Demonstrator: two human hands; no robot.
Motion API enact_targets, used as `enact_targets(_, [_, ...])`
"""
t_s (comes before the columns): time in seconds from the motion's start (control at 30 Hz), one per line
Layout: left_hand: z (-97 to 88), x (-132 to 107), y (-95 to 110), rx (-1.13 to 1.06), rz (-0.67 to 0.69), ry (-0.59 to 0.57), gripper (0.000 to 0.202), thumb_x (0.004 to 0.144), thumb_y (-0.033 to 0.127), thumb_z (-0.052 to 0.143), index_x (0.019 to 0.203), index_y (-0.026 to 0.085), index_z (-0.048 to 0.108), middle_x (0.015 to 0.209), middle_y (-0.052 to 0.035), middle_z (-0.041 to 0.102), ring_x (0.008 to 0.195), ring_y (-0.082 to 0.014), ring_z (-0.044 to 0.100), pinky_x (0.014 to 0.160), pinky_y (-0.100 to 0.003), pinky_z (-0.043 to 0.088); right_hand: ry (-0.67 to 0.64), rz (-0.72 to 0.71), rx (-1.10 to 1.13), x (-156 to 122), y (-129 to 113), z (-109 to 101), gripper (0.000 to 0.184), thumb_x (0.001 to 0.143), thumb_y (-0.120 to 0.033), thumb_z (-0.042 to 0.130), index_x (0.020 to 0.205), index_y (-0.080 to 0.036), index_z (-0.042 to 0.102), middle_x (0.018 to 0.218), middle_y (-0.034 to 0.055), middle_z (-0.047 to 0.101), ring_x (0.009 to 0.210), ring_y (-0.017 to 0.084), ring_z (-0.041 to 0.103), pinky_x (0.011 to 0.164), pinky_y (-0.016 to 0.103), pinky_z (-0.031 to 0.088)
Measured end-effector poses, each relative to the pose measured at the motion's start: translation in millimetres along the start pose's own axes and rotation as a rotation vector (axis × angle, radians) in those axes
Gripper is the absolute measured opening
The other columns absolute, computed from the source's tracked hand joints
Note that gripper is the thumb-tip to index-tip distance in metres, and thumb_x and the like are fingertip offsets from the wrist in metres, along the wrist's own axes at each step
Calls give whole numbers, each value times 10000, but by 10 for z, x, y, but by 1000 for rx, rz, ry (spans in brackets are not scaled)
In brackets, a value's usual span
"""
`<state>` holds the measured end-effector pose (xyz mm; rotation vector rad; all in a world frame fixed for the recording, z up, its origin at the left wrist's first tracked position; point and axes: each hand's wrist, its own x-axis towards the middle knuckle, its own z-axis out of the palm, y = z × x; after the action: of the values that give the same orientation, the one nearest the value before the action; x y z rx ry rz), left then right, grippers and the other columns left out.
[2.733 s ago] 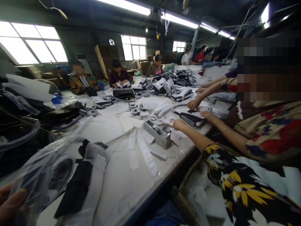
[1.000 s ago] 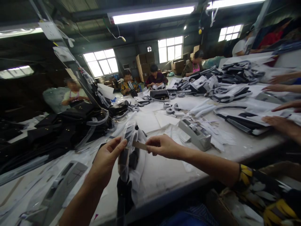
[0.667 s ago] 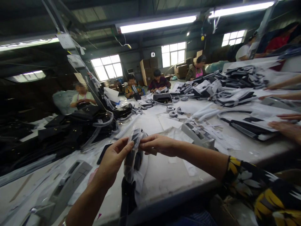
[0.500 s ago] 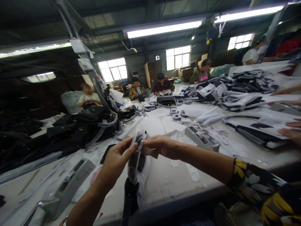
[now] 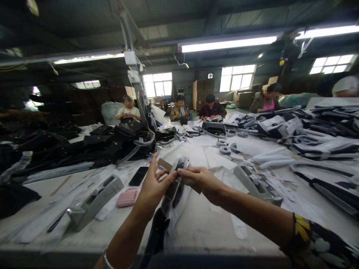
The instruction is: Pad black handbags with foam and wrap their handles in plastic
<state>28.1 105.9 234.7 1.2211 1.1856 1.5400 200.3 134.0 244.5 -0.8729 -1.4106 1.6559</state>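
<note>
A black strap (image 5: 158,226), its upper part wrapped in clear plastic film (image 5: 181,162), runs from my hands down toward the table's near edge. My left hand (image 5: 154,188) grips the wrapped part between thumb and fingers, with its index finger raised. From the other side, my right hand (image 5: 202,182) pinches the same part, thumb close to the left thumb. A flat brown card piece (image 5: 165,164) pokes out by the left fingers; its other end shows under my right hand. White wrapping sheet (image 5: 179,213) hangs beside the strap.
Grey tape dispensers (image 5: 97,201) (image 5: 255,183) stand on both sides. A black phone (image 5: 138,176) and pink pouch (image 5: 127,197) lie left. Black bags (image 5: 117,140) are heaped at far left, wrapped straps (image 5: 322,130) at right. Several people sit across the table.
The view has swung left, so the scene sits further right. The brown card now shows left of the strap as well. Both hands still hold the wrapped strap.
</note>
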Motion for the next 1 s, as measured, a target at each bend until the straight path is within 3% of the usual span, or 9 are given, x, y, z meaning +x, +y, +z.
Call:
enact_targets(0.1, [60,-47,4,-135,-6,-62,1168,723,375,839,1568,314,36,1149,-97,695,1072,-245,674,933,-366,522,-26,34,58,-10,-15,-41,433,695,-521,828,689,-119,669,568,-35,534,493,58,416,496,221,313])
enact_targets(0.2, [78,-91,15,-146,29,-74,1144,744,364,821,1567,298,30,1031,-50,724,1016,-236,693,899,-353,531,-105,46,255,-52,23,-109,387,736,-491,798,873,-132,753,836,63,713,786,160,638,770,278,484])
enact_targets(0.3, [60,-106,1,-129,29,-59,955,754,371,810,1527,261,260,1079,-56,718,1050,-228,675,904,-324,519,-173,-16,391,-134,107,-117,346,768,-372,780,1043,-163,759,1041,83,730,999,207,657,966,332,465])
enact_targets(0.4, [53,-109,-29,-61,33,-80,616,786,415,772,1315,186,556,1085,-81,720,1054,-247,669,910,-336,517,-140,-146,393,-213,192,-6,409,768,-281,792,1163,-194,730,1148,68,711,1108,206,636,1063,340,418])
enact_targets(0.5, [76,-135,-49,26,109,-73,439,799,409,761,1158,187,645,1092,-74,721,1092,-251,652,969,-349,492,-16,-245,372,-229,262,168,402,799,-350,785,1170,-206,726,1166,68,707,1161,228,619,1088,370,411])
enact_targets(0.7, [140,-233,-60,142,226,63,364,800,360,749,1128,232,655,1164,-54,700,1139,-239,629,1029,-350,456,152,-345,364,-121,386,362,376,832,-408,750,1128,-178,718,1138,92,705,1148,274,623,1070,418,436])
enact_targets(0.8, [135,-288,2,215,241,73,265,817,364,708,1031,208,698,1076,-64,724,1064,-263,658,981,-354,484,180,-372,317,-100,395,376,370,858,-430,716,1139,-190,699,1121,86,705,1126,272,630,1029,396,468])
enact_targets(0.9, [112,-337,110,244,261,10,290,842,391,656,1051,203,725,1086,-71,732,1056,-289,661,940,-350,506,170,-385,289,-104,375,374,354,849,-427,725,1124,-206,691,1098,74,707,1110,269,637,988,369,491])
enact_targets(1.0, [102,-350,181,310,255,22,303,835,422,661,1033,210,745,1062,-70,749,1022,-297,680,914,-353,516,177,-409,295,-103,374,386,367,838,-414,739,1141,-217,673,1111,72,704,1097,263,641,1002,374,483])
